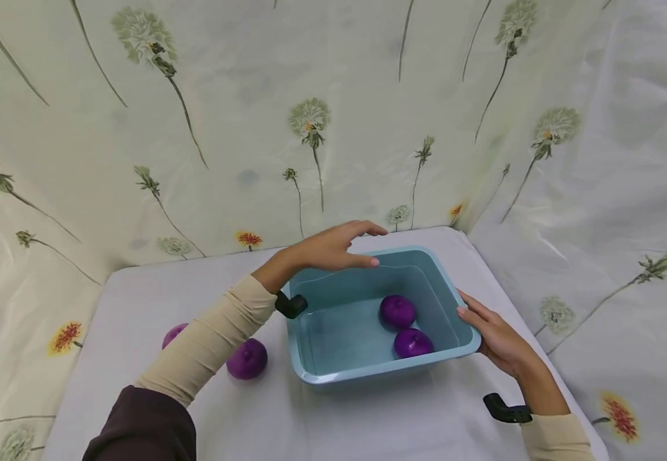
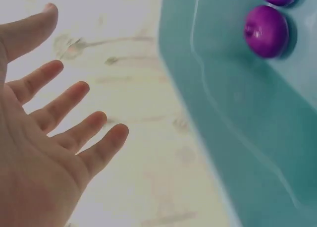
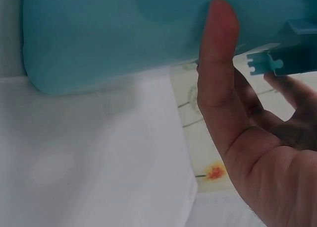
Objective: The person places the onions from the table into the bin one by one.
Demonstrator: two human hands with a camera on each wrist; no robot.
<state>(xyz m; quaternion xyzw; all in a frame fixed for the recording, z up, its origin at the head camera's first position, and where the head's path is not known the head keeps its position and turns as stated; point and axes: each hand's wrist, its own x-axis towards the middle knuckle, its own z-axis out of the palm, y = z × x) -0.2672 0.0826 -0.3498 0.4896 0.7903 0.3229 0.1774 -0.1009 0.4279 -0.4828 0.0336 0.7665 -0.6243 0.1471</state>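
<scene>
A light-blue plastic tub [image 1: 339, 378] stands over the white-covered table, and two shiny purple, onion-like balls, one behind [image 1: 398, 312] and one in front [image 1: 413, 344], lie in its right half. My left hand [image 1: 333, 248] hovers above the tub's far rim, its fingers loosely spread and holding nothing; the left wrist view shows the palm apart from the tub wall. At the tub's right end, my right hand [image 1: 500, 339] grips the rim. In the right wrist view its thumb [image 3: 218, 53] presses the outer wall, while the other fingers are partly hidden behind the rim.
Left of the tub, another purple ball [image 1: 247, 358] lies on the white tablecloth [image 1: 137, 301]. One more [image 1: 174, 334] is mostly covered by my left forearm. A dandelion-patterned sheet [image 1: 241, 128] rises behind the table and along its sides.
</scene>
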